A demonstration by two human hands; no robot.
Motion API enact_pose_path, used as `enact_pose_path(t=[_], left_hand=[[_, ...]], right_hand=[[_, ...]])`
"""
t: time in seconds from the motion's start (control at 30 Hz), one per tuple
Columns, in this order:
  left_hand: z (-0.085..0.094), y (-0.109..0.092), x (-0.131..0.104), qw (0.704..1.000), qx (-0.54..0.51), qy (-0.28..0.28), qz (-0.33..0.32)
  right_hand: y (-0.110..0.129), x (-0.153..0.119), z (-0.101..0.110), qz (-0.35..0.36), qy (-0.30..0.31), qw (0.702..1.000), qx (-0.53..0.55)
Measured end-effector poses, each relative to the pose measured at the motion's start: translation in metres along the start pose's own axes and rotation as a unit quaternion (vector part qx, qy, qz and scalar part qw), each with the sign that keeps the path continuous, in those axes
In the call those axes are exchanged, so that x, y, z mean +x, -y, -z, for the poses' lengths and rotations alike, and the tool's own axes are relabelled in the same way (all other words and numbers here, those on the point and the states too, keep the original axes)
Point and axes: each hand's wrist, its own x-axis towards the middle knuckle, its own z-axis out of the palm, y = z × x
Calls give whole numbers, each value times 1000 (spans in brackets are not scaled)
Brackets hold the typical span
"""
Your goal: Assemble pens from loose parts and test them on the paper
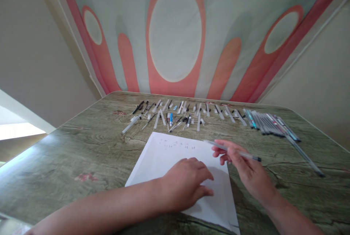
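My right hand grips a clear-barrelled pen between thumb and fingers, above the right edge of a white sheet of paper. The pen's dark end points right and its other end points left over the paper. My left hand is over the middle of the sheet, thumb and fingers apart, holding nothing. Whether its palm touches the paper I cannot tell. Small dark handwritten marks run along the sheet's upper part.
Behind the paper, many pens, caps and pen parts lie scattered in rows, among them a blue and white pen. A row of clear pens lies at right, with one pen angled out. The wood-patterned table meets a patterned wall covering.
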Motion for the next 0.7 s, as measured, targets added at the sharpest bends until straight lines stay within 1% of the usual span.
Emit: enact_pose_path(t=[0.03, 0.07, 0.1, 0.17, 0.23, 0.27, 0.37, 0.43, 0.47, 0.57, 0.7], left_hand=[[-1, 0, -3, 994, 109, -7, -25], [-3, 1, -6, 981, 190, -6, -43], [-7, 2, -8, 968, 242, 2, -58], [-16, 4, -8, 953, 291, 16, -85], [-25, 4, -6, 946, 304, 25, -109], [-30, 4, -3, 945, 304, 28, -120], [-40, 2, 3, 944, 296, 32, -144], [-46, 3, 7, 945, 289, 31, -150], [-48, 4, 8, 946, 286, 30, -151], [-51, 7, 10, 949, 273, 31, -152], [-50, 11, 9, 954, 255, 35, -156]], right_hand=[[-2, 2, 4, -19, -21, 1000, 10], [-4, 4, 8, -33, -38, 999, 15], [-6, 6, 12, -40, -53, 998, 17], [-8, 10, 17, -41, -73, 996, 22], [-6, 13, 19, -39, -72, 996, 28], [-4, 15, 19, -40, -61, 997, 28], [3, 20, 14, -53, 7, 998, 29], [1, 23, 9, -66, 45, 996, 35], [-3, 25, 6, -73, 52, 995, 38], [-21, 28, -3, -85, 26, 995, 36], [-39, 29, -9, -76, -17, 997, -23]])
